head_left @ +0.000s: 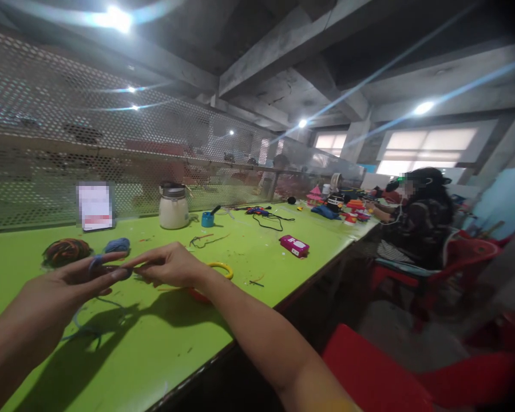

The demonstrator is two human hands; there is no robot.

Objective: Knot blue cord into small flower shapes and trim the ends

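Blue yarn (95,263) loops round a finger of my left hand (79,280), whose thumb and fingers are pressed together on it. At the left fingertips, my right hand (169,266) is closed, its index finger reaching to the yarn; what it pinches is too small to make out. A loose strand (83,329) hangs down over the green table (154,366). Just behind my left hand lie a blue yarn ball (117,246) and a dark, orange-streaked yarn ball (67,252). Partly behind my right forearm is a yellow ring (223,269).
A phone-like screen (95,207) leans on the mesh partition (34,171). Further along are a cream jug (174,209), a blue pot (207,219), dark cords (261,214) and a magenta packet (294,246). Another person (420,223) sits at the right, beyond a red stool (369,372).
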